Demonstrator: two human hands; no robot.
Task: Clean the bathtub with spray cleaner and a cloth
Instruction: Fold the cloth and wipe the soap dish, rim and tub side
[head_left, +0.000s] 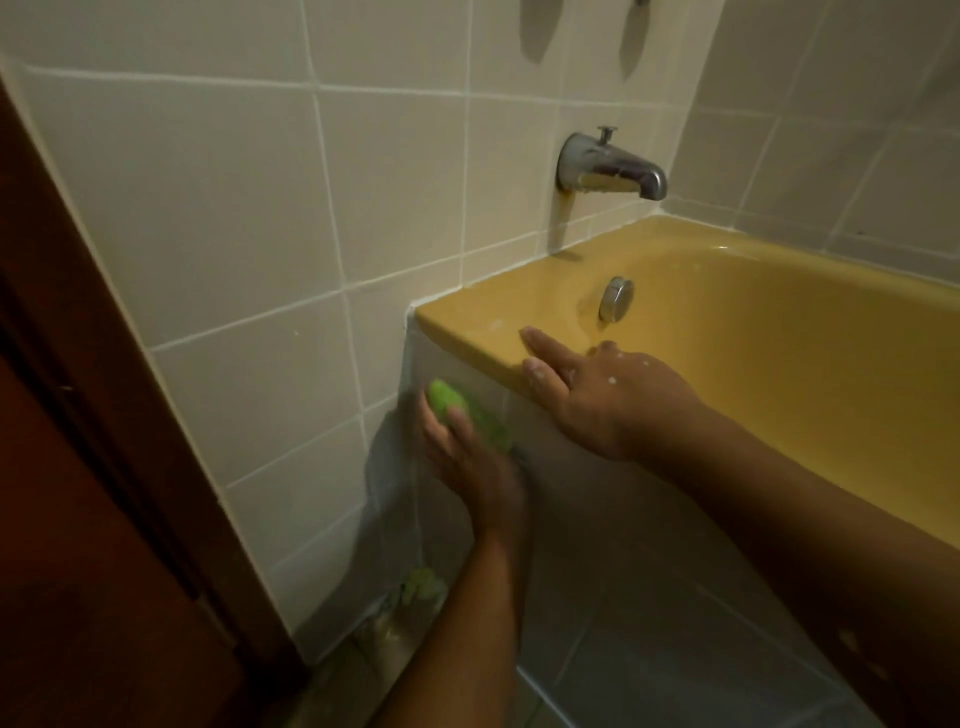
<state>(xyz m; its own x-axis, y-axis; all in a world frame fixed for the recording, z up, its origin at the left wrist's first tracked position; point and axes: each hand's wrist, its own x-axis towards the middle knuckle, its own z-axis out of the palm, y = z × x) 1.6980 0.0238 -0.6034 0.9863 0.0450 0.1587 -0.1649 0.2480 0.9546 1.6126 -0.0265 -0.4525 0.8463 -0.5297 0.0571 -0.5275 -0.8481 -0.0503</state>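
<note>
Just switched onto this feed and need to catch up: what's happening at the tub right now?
A person is wiping the outside of the yellow bathtub. The left hand holds a green cloth against the white front panel, close to the corner with the tiled wall. The right hand rests on the tub's rim, fingers straight, with white specks on it. No spray bottle is clearly in view.
</note>
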